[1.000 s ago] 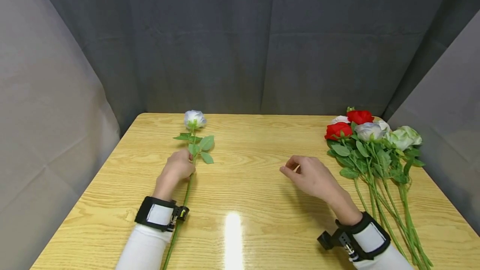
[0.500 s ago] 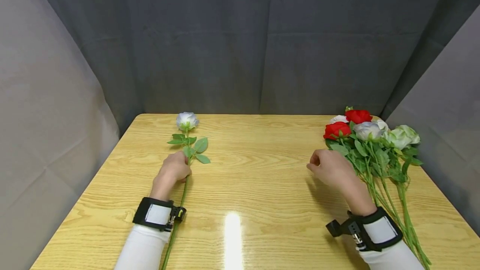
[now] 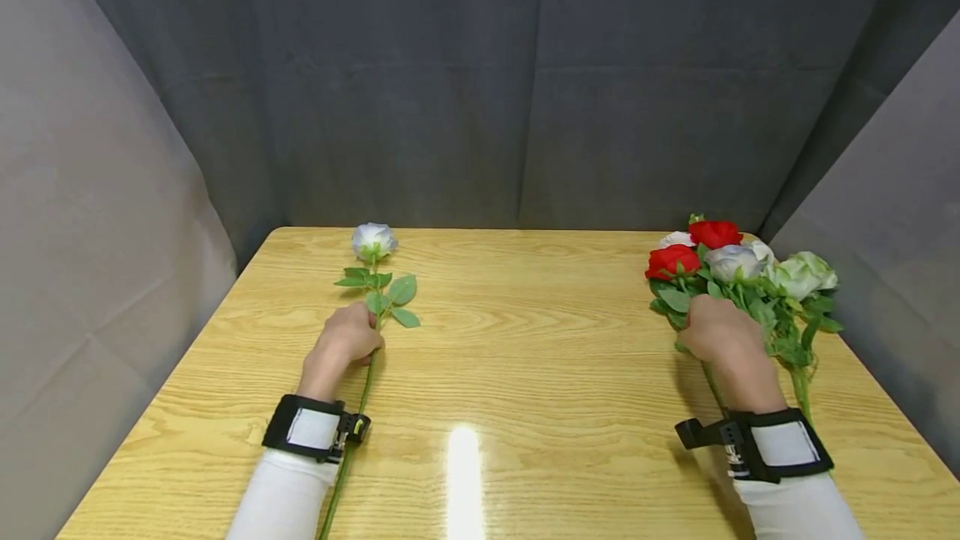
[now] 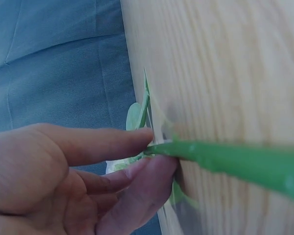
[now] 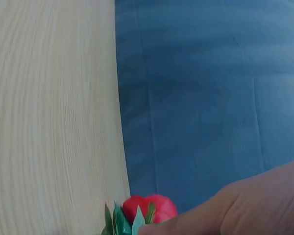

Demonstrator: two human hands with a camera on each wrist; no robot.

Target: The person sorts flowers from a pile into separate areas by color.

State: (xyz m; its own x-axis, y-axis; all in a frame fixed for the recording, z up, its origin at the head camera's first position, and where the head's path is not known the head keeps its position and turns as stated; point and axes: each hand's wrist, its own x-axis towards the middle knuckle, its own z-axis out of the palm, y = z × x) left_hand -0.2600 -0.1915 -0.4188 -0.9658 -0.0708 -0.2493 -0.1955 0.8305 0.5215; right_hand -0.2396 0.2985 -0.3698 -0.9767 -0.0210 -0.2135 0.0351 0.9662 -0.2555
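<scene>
Now the left hand (image 3: 347, 342) pinches the white rose (image 3: 372, 238) stem, which runs near to far on the worktop (image 3: 525, 357). Far right, the right hand (image 3: 716, 327) covers the bunch (image 3: 742, 273); its fingers are hidden.

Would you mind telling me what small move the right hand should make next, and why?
Probably close its fingers round one stem and lift it free. The right hand rests on the stems of the bunch of roses, while the left hand holds a single white rose apart on the table.
</scene>
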